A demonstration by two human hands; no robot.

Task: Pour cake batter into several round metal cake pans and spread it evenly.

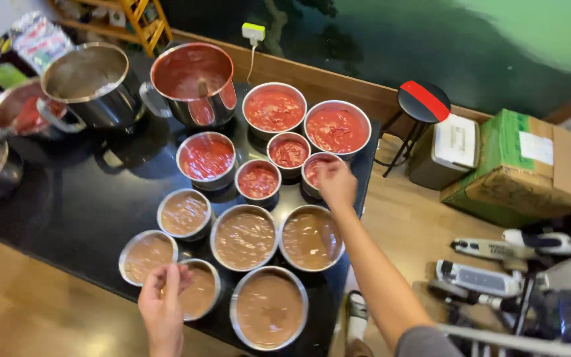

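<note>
Right hand [336, 183]: fingers pinching together, touching small red-batter tin [316, 173], far right. Left hand [163, 297]: fingers loosely curling, hovering over near brown-batter tin [199, 291]. Advisable: keeping tins level.

six red batter tins [273, 109], six brown batter tins [244, 237], two hands [336, 183]

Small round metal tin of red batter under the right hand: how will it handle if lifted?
The small round metal tin of red batter looks nearly full, so probably heavy for its size and apt to slop if tilted. Smooth shiny walls may be slippery. The right hand rests at its rim.
</note>
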